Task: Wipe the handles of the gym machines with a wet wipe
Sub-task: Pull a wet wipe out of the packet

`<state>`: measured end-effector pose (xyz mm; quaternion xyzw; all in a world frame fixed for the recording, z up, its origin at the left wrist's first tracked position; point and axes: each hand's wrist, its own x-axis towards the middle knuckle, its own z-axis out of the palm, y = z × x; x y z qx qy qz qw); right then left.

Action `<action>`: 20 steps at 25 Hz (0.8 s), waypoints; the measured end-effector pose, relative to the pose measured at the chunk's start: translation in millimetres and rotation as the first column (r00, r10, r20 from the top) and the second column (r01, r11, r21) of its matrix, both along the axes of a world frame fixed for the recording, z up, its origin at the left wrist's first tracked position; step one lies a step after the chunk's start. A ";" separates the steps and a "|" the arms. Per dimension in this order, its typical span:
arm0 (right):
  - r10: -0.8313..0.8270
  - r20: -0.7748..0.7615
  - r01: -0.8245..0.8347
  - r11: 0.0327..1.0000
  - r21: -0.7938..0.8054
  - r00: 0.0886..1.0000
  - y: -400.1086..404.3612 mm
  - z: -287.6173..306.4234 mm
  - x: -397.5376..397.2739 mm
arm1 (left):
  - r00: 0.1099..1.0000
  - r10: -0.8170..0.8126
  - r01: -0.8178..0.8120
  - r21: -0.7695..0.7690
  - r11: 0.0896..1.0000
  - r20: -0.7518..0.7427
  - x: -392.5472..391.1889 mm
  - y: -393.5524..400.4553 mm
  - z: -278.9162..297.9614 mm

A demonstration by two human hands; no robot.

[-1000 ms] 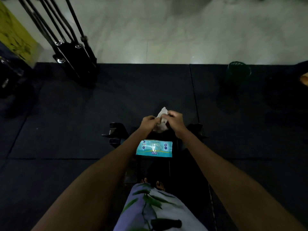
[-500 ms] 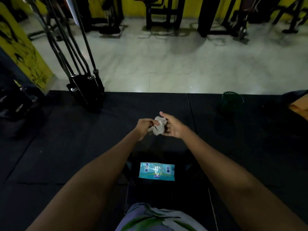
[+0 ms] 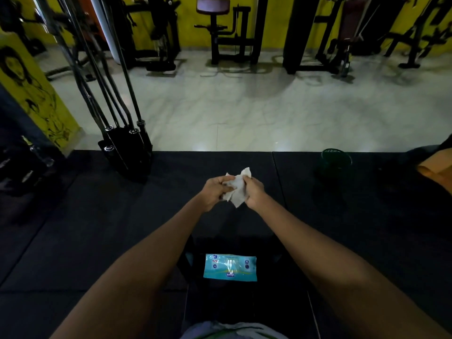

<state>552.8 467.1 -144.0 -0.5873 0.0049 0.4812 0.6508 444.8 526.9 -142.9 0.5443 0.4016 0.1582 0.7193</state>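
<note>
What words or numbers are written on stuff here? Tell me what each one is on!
Wet wipe pack: a dark logo and small round icons are printed on it, all too blurred to read.
Yellow panel on the left: black drawings only, with no letters I can make out.
Wet wipe, gripped by the left hand and right hand: no writing shows.
Nothing here reads clearly.

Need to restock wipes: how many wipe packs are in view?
1. The wipe pack lies on the dark bench near the person, below both hands; one loose wet wipe is held above. Others may be hidden.
</note>
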 end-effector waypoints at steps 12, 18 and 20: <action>0.256 -0.025 -0.257 0.966 -0.025 0.966 -5.4 11.1 27.1 | 0.988 0.156 -0.155 -0.164 0.974 -0.006 1.5 1.7 3.6; 0.326 0.285 -0.336 0.942 -0.015 0.902 -0.4 18.7 10.4 | 0.994 0.111 -0.108 -0.333 0.937 -0.010 14.0 -9.1 -1.7; 0.276 0.507 -0.250 0.961 -0.121 0.817 -0.9 16.9 12.2 | 0.985 0.163 -0.143 -0.255 0.956 0.057 14.6 -7.8 -3.3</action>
